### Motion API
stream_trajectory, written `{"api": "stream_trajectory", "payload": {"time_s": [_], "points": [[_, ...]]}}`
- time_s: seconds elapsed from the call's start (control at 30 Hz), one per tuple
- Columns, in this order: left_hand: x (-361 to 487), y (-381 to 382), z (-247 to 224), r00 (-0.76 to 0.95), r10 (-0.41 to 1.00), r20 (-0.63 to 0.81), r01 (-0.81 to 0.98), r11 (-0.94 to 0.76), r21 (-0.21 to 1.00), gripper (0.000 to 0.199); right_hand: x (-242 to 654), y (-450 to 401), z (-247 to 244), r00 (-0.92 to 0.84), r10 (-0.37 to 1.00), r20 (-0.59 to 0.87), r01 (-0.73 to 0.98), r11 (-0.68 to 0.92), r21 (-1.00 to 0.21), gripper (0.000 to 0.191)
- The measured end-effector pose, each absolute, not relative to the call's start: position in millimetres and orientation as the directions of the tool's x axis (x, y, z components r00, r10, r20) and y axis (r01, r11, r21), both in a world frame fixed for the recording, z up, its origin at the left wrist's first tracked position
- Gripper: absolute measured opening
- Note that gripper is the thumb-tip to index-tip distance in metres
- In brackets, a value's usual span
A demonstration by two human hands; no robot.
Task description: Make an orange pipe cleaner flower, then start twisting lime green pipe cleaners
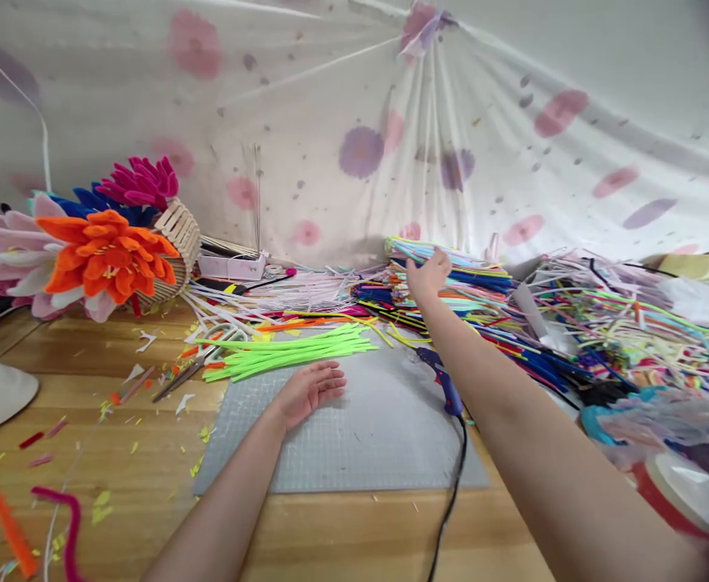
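Note:
My left hand [310,394] is open, its fingers loosely curved with nothing in them, low over the grey cutting mat [354,453]. Just beyond it lies a bundle of bright green pipe cleaners [293,349], across the mat's far left edge. My right arm stretches to the back, where my right hand [429,276] is at a heap of multicoloured pipe cleaners [481,279]. Its thumb and fingers are apart, though the fingertips are partly hard to make out. Below that forearm, a blue glue gun [445,381] rests on the mat with its black cord running forward.
Scissors [190,368] lie left of the green bundle, among scraps. Fuzzy flowers [111,255] in a wooden basket [179,242] stand at the back left. More pipe cleaners [621,299] and plastic bags [669,428] crowd the right. A patterned curtain [305,145] hangs behind.

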State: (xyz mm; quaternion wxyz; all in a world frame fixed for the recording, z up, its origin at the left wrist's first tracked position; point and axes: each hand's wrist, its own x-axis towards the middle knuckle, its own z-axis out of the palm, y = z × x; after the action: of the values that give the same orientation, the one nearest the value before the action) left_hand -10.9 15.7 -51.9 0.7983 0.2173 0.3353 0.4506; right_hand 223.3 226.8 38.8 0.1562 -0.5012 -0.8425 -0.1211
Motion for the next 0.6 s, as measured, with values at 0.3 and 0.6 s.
{"api": "stream_trajectory", "payload": {"time_s": [0.3, 0.6], "points": [[-9.8, 13.4, -51.7, 0.364, 0.865, -0.345, -0.530, 0.496, 0.688, 0.019, 198.7, 242.3, 4.3, -0.767, 0.635, -0.089, 0.558, 0.730, 0.395, 0.081], [-8.9, 14.1, -55.6, 0.357, 0.859, -0.367, -0.528, 0.510, 0.680, 0.017, 262.0, 274.7, 36.3, -0.889, 0.438, -0.136, 0.313, 0.796, 0.518, 0.047]]}}
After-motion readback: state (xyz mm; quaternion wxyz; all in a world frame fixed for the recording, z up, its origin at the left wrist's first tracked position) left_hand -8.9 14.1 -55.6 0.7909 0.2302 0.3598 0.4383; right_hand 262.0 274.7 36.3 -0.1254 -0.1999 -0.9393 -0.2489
